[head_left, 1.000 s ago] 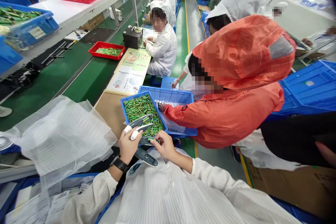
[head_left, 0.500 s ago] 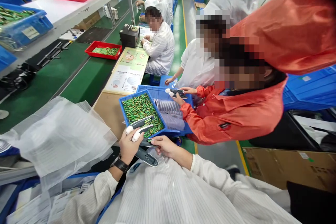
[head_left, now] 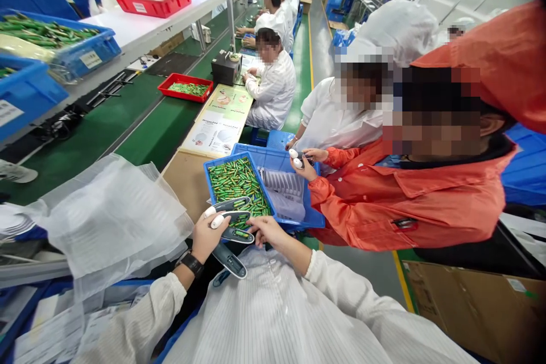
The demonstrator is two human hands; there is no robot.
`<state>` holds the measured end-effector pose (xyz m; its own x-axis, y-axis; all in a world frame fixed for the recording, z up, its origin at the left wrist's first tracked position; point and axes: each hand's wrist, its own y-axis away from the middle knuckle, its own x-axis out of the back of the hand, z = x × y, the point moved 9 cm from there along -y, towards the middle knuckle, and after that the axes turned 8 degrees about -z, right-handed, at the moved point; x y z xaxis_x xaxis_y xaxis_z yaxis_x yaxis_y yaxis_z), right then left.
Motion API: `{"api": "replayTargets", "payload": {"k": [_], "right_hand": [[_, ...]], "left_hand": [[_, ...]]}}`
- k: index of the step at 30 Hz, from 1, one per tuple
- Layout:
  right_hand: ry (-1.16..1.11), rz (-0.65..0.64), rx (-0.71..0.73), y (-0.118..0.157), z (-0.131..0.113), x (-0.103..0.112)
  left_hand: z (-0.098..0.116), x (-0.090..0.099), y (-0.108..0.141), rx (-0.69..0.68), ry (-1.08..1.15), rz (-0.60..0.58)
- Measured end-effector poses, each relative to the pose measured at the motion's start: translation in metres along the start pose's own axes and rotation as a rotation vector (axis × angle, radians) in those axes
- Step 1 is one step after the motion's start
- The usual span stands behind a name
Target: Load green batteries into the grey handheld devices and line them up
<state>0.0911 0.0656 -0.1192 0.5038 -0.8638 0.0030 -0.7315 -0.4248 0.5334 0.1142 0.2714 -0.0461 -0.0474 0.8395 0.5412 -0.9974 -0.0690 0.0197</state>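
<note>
My left hand (head_left: pixel 205 238) grips several grey-and-white handheld devices (head_left: pixel 231 260), fanned out with their long open slots facing up. Small green batteries (head_left: pixel 242 233) lie in some of these slots; the lowest device's slot looks dark. My right hand (head_left: pixel 268 231) is at the devices' far ends, its index finger stretched out and the others loosely bent. I see nothing held in it. Just beyond both hands, a blue tray (head_left: pixel 210 182) full of loose green batteries rests tilted on the edge of a larger blue bin (head_left: pixel 313 217).
Beside me on the right, a person in an orange jacket (head_left: pixel 362 199) holds similar devices. White translucent sheets (head_left: pixel 115 210) lie at left. A red tray (head_left: pixel 185 88) of green batteries sits on the green conveyor (head_left: pixel 145 142). A cardboard box (head_left: pixel 478 296) stands at right.
My right fingers have come off the third device's slot, where a green battery now shows. The devices in my left hand have shifted slightly left and the view has turned.
</note>
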Motion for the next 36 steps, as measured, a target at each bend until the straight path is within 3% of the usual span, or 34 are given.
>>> {"api": "replayTargets", "payload": {"k": [3,5,11,16,19,22,27,31,36], "right_hand": [[0.451,0.197,0.054,-0.035,-0.023,0.031],[0.578,0.212,0.086,-0.057,-0.033,0.035],[0.954,0.080,0.104,-0.086,-0.040,0.003],[1.104,0.035,0.080,-0.093,-0.040,-0.001],[1.100,0.038,0.142,-0.086,-0.046,0.005],[1.042,0.069,0.231,-0.061,-0.054,0.009],[0.612,0.122,0.509,0.004,-0.074,0.003],[0.319,0.189,0.508,0.032,-0.074,0.000],[0.276,0.208,0.506,0.038,-0.077,-0.006]], "left_hand": [[-0.032,0.012,-0.007,0.211,0.053,-0.007],[-0.043,0.021,-0.010,0.289,0.064,0.012],[-0.048,0.041,-0.015,0.284,0.023,0.092],[-0.053,0.041,-0.011,0.292,-0.017,0.086],[-0.058,0.040,-0.009,0.299,-0.025,0.087],[-0.061,0.037,-0.009,0.304,-0.018,0.081],[-0.058,0.027,-0.008,0.311,0.039,0.041],[-0.045,0.015,-0.005,0.274,0.057,0.008],[-0.020,-0.003,-0.004,0.116,0.019,-0.058]]}}
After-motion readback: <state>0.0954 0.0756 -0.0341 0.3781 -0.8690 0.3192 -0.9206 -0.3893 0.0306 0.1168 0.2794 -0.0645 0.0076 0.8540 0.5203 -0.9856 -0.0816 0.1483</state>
